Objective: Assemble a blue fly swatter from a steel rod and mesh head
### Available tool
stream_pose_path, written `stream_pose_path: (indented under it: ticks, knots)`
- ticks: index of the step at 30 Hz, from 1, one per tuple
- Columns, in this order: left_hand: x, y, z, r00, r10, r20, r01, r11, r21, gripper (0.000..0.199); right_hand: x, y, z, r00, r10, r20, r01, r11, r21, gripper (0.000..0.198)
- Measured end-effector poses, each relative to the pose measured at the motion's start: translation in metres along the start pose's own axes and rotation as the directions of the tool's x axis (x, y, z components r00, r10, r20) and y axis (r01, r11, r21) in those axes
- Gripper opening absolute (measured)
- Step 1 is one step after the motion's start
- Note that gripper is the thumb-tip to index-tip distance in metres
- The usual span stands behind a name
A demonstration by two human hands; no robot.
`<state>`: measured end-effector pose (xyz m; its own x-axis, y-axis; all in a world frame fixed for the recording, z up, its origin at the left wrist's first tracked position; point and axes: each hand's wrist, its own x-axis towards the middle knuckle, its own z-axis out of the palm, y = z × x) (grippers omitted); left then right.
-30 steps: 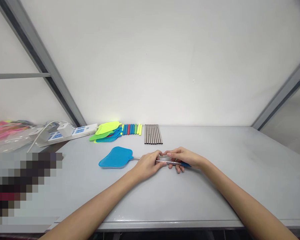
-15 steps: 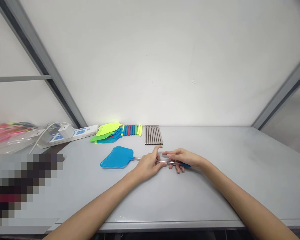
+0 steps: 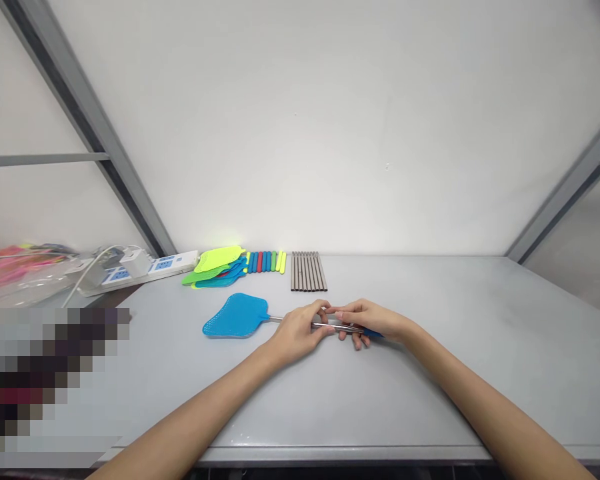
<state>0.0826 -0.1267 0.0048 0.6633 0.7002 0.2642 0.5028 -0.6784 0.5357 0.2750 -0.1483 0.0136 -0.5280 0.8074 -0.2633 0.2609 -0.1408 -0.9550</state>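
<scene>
A fly swatter with a blue perforated head (image 3: 237, 316) lies toward the left, its thin metal rod (image 3: 347, 328) running right through both hands. My left hand (image 3: 305, 328) is closed around the rod near its middle. Farther right, my right hand (image 3: 367, 321) holds the handle end, where a bit of blue grip (image 3: 374, 333) shows under the palm. The fingertips of both hands come close together above the rod; whether they touch I cannot tell. Most of the blue grip is hidden by the right hand.
Behind the hands lie a row of metal tubes (image 3: 308, 272), several coloured grips (image 3: 265, 262) and a pile of swatter heads (image 3: 220, 259) in yellow, green and blue. A power strip (image 3: 173, 265) with plugged adapters and a plastic bag (image 3: 23, 273) are at the left. A white wall stands behind.
The left hand's raised index finger has come down toward the right hand's fingertips. The swatter has barely moved; the view has shifted slightly.
</scene>
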Motion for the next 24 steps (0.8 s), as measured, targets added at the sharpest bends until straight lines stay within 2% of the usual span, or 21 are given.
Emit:
stream_pose_path:
  ticks: [4, 9, 24]
  knots:
    - [-0.0001, 0.0003, -0.0005, 1.0, -0.008, -0.028, 0.008, 1.0, -0.025, 0.027, -0.0003, -0.0015, 0.0004, 1.0, -0.007, -0.004, 0.007, 1.0, -0.005, 0.045]
    - [-0.0015, 0.0009, -0.0009, 0.999, -0.004, -0.044, 0.005, 1.0, 0.021, 0.017, -0.0006, -0.0028, 0.002, 1.0, -0.02, -0.006, 0.02, 1.0, -0.019, 0.043]
    - [-0.0014, 0.0002, 0.0012, 0.999, 0.001, -0.047, 0.001, 0.999, 0.043, 0.017, -0.0004, -0.0027, 0.002, 1.0, -0.019, -0.019, 0.019, 1.0, -0.009, 0.044]
